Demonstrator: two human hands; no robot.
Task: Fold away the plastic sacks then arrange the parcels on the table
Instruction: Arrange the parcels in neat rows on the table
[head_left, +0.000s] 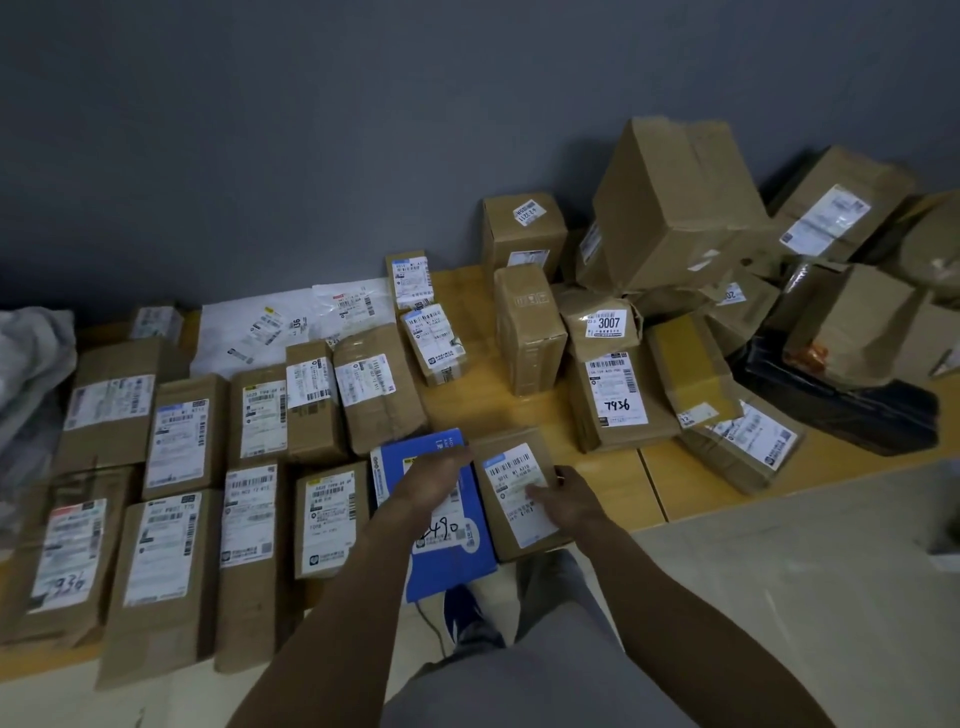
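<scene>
1. Grey wall (260, 156) backed a long wooden table (467, 410), with labelled parcels in two neat rows (182, 436) on its left half, label side up, presumably so the codes could be read.
2. At the rows' right end lay a blue parcel (447, 561), and touching it on the right, a brown parcel (524, 525) at the table's near edge.
3. The left hand (436, 470) lay over the blue parcel with fingers straight and together, gripping nothing; it seemed to steady that box.
4. The right hand (563, 493) rested flat on the brown parcel's label, fingers loosely spread, apparently pressing it snug against its neighbour.
5. A tumbled heap (675, 218) of boxes waited unsorted at the right, so the arranging looked roughly half done.
6. A crumpled grey sack (31, 353) sat at the far left; whether it was folded could not be told.
</scene>
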